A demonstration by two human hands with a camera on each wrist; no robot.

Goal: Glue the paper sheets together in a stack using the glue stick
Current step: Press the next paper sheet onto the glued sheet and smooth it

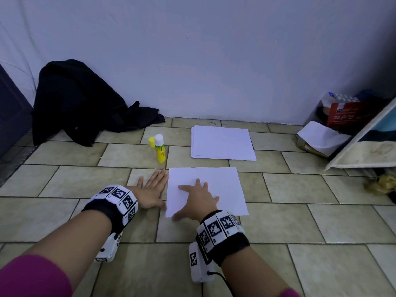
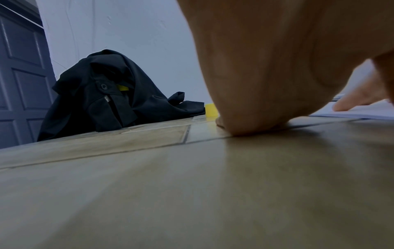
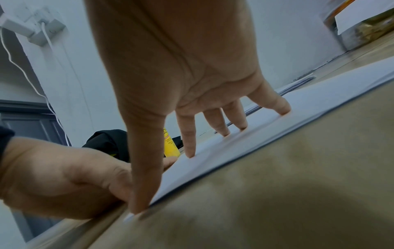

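On the floor, largest first:
Tiled floor (image 1: 300, 221): beige tiles, dark grout; everything below rests on it.
Dark garment (image 1: 81, 103): heaped against the wall, far left.
Box (image 1: 334, 116): far right by the wall, open-topped, red carton with white lettering upright inside, small white-capped items behind it, loose paper draped over the near rim; other contents too dim to tell.
Paper stack (image 1: 222, 143): several white sheets, edges slightly fanned, near the wall, well apart from both hands.
Single sheet (image 1: 222, 189): flat, just in front of the stack.
Left hand (image 1: 151, 189): fingers straight and spread, palm down on tile, thumb side touching the sheet's left edge; holds nothing.
Right hand (image 1: 198, 201): fingers splayed, tips pressing down on the sheet's left half, thumb at its near-left corner; nothing clasped.
Glue stick (image 1: 160, 149): yellow body, white tip, upright, uncapped, left of the stack.
Yellow cap (image 1: 152, 141): standing just beside the glue stick, behind it.
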